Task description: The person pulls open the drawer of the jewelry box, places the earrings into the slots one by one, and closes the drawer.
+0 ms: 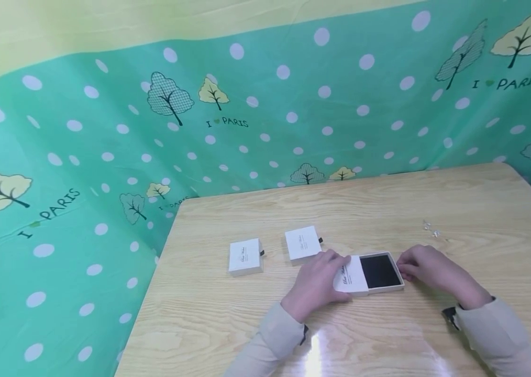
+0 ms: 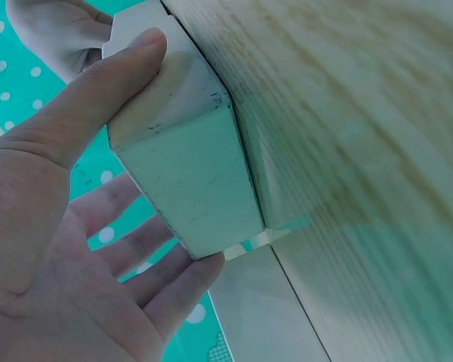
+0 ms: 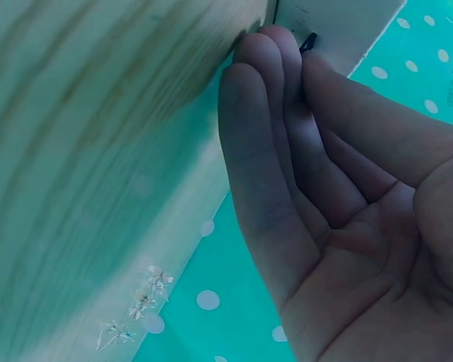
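Near edge first: the left hand (image 1: 314, 285) is clasping the cover of the half-open white box (image 1: 356, 276), thumb pressing its near side, fingers reaching round to the far side, so this grip is spanning just the box's width. Probably it is bracing the cover so that the box isn't sliding when the drawer (image 1: 403, 286) is being worked. The box is resting on the counter (image 1: 190, 324), its cover sitting inside the left grip, its drawer sticking out rightward, beyond that grip, and showing a black pad (image 1: 380, 270). Right hand (image 1: 430, 265) is hanging just beside the box's right end, thumb and fingertips nearly meeting and apparently pinching the small black tab (image 3: 310, 41) there; the tab is likely giving this grip something thin to hold, leaving the pad untouched. Farther back, a closed white box (image 1: 245, 256) is standing left of the half-open box, and another closed white box (image 1: 302, 244) is standing just behind its left end, both pointing their tabs rightward, perhaps for easy reach. Small glittering pieces (image 1: 431, 229) are lying behind and right of the half-open box, too tiny to identify. Behind everything, a green printed curtain (image 1: 256, 146) is hanging.
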Demonstrator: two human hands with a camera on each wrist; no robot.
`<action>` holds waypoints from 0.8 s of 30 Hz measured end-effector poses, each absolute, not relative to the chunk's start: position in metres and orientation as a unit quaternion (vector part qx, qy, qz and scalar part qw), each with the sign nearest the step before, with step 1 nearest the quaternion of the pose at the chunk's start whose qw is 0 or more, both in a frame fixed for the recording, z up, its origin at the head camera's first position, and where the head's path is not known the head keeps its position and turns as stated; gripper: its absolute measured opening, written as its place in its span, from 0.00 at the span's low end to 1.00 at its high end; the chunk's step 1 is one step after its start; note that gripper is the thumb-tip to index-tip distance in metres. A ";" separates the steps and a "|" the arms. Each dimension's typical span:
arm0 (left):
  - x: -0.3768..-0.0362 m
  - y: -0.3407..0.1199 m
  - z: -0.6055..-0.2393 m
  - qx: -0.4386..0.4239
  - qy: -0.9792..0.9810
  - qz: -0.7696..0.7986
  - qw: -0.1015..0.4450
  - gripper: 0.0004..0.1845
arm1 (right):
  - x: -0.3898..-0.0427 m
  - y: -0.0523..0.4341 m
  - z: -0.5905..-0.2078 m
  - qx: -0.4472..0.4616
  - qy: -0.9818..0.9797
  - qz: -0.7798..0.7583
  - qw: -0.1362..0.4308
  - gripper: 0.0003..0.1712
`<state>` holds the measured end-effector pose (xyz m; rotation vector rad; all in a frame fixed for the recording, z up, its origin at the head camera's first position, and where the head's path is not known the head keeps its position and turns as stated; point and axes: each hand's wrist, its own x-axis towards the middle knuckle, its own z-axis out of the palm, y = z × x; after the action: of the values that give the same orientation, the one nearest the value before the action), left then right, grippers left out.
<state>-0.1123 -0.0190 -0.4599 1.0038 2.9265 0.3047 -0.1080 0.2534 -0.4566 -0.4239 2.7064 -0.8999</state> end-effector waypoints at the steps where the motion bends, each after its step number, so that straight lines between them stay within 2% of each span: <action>1: -0.112 -0.019 -0.460 0.323 0.941 0.098 0.016 0.45 | -0.108 0.254 -0.456 -0.146 0.931 -0.308 0.127 0.13; 9: -0.111 -0.018 -0.459 0.316 0.943 0.097 0.021 0.46 | -0.108 0.256 -0.455 -0.134 0.940 -0.295 0.112 0.04; 19: -0.112 -0.019 -0.461 0.317 0.944 0.094 0.017 0.45 | -0.111 0.261 -0.448 -0.115 0.945 -0.289 0.101 0.06; 24: -0.113 -0.019 -0.462 0.321 0.942 0.097 0.017 0.46 | -0.115 0.269 -0.444 -0.116 0.948 -0.288 0.069 0.06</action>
<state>-0.1126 -0.0186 -0.4621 0.9962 2.9278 0.3012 -0.1152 0.2685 -0.4439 -0.3498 2.8539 -0.8674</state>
